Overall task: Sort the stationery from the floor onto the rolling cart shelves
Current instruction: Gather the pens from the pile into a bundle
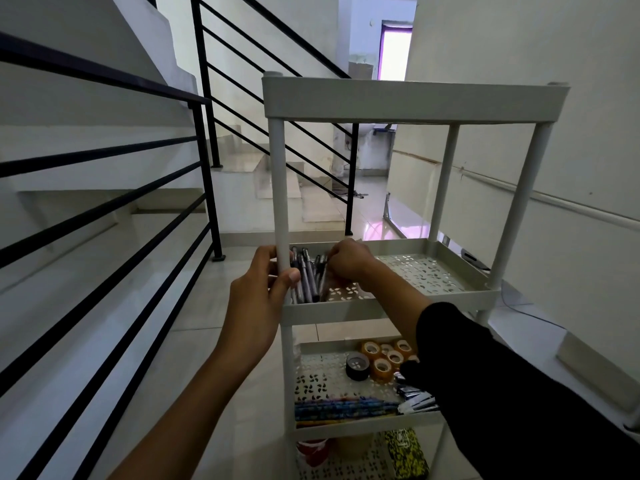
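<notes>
Right hand (348,259) fingers curl onto dark, silver-banded pens (306,277); left hand (258,299) grips the cart post (281,188).

No readable text, brand, number or sign is found anywhere in the view. On the rolling cart (412,98), a yellow-and-black patterned box (407,453) on the lowest shelf carries a small dark emblem near its top edge, but its marking is too small and blurred to be read. On the shelf above it, colourful printing can be seen along a bundle of pencils (346,408), and pale markings on the dark packets (414,396) beside them; neither can be made out as letters.
</notes>
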### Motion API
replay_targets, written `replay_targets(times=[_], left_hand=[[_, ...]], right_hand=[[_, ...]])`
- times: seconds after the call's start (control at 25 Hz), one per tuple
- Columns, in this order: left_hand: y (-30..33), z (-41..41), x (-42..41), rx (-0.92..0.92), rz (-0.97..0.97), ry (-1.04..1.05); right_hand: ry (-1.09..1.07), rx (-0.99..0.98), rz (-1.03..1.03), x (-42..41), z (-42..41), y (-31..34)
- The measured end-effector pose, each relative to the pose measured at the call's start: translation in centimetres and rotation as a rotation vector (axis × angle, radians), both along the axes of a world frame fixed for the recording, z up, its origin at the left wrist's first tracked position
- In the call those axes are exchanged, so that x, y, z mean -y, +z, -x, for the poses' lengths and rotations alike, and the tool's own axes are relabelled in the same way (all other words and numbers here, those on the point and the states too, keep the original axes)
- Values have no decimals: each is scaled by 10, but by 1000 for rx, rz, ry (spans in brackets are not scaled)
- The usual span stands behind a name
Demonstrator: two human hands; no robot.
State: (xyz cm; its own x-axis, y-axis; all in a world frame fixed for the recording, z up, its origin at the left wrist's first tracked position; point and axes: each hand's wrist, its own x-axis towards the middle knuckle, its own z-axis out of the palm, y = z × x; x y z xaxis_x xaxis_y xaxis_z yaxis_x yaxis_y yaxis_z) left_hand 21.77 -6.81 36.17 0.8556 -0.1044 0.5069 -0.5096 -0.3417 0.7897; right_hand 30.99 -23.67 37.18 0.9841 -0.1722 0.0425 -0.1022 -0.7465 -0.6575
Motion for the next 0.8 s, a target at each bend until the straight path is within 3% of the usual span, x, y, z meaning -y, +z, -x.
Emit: replay_targets(times=[0.32,0.56,0.8], left_hand=[[-1,-1,-1,-2,-11,-7],[-1,-1,-1,-9,-7,-11],[-2,-1,-1,-13,-14,-4]], right_hand=[[6,0,-121,0,-7,-2],[27,-64,-88,3,-3,4],[30,11,0,-6,-1,4]])
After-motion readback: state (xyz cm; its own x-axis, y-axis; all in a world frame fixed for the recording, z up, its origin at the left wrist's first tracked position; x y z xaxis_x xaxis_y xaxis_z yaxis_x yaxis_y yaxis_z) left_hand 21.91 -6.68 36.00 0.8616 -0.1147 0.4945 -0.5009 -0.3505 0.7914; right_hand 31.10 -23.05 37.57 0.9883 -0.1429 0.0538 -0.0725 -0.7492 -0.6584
